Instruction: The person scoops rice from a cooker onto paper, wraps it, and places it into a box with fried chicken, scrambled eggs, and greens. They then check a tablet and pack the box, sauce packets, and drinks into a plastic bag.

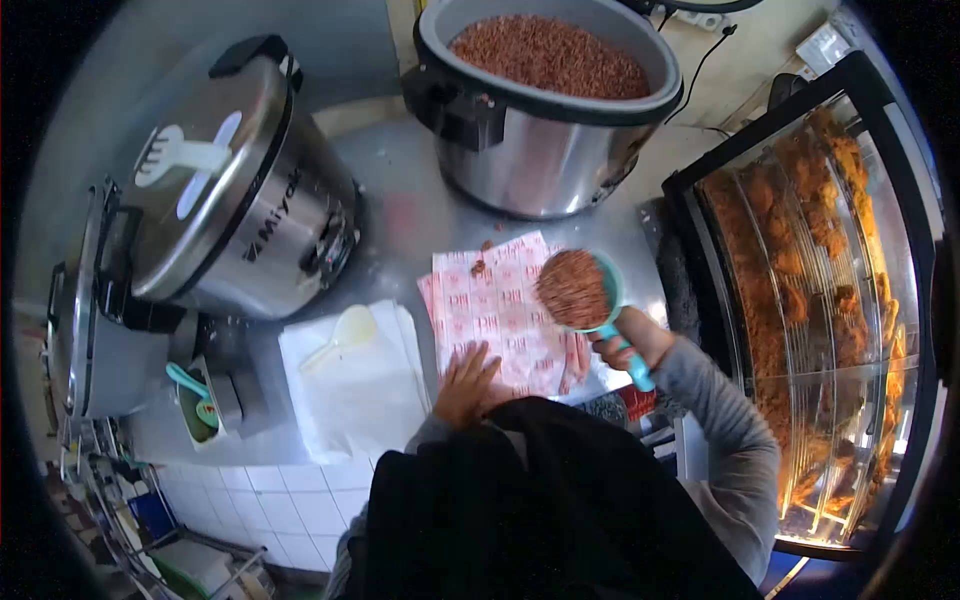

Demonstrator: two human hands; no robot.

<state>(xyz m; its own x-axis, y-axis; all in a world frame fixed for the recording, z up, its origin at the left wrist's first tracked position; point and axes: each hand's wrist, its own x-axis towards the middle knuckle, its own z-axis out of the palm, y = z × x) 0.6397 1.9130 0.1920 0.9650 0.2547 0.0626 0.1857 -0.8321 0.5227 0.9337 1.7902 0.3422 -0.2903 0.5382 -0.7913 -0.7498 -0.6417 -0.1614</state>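
left hand [465, 382] flat, fingers spread on printed paper [500, 310] — pins it | right hand [628, 340] closed round teal scoop [612, 305] handle, centre frame — kept level so heaped rice [572, 288] stays in

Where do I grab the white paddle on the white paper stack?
By its slim handle: the paddle lies flat on the white paper stack, handle angled toward the near edge, so come from there, probably with the left hand.
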